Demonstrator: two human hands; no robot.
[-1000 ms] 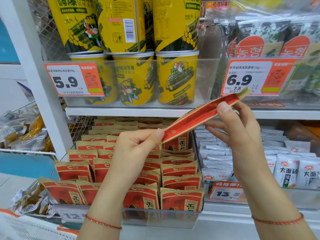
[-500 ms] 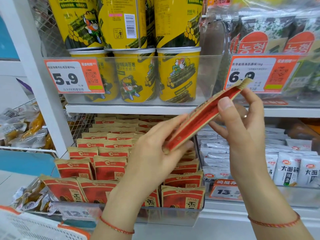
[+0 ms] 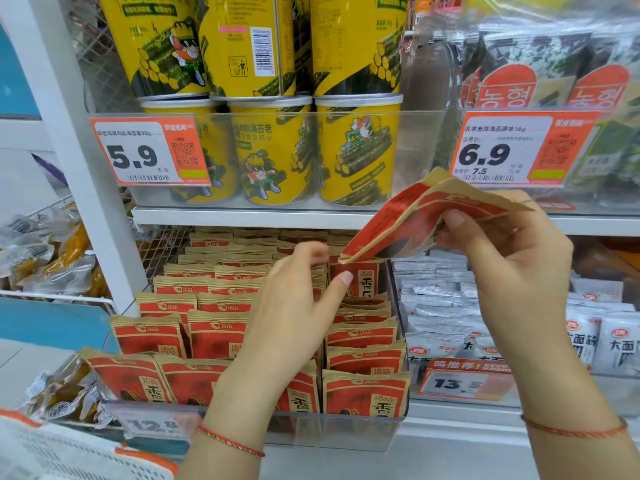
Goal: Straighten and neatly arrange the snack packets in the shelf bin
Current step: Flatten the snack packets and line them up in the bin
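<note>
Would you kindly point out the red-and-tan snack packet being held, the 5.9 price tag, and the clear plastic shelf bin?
Red-and-tan snack packet [image 3: 408,220]: head view, red face.
5.9 price tag [image 3: 133,155]: head view, printed digits.
Clear plastic shelf bin [image 3: 346,431]: head view, front wall.

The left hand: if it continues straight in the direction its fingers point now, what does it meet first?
Probably the upright red packet standing behind the rows in the bin. The left hand points up and right toward it, under the packet that the right hand holds. Depth is unclear.
</note>
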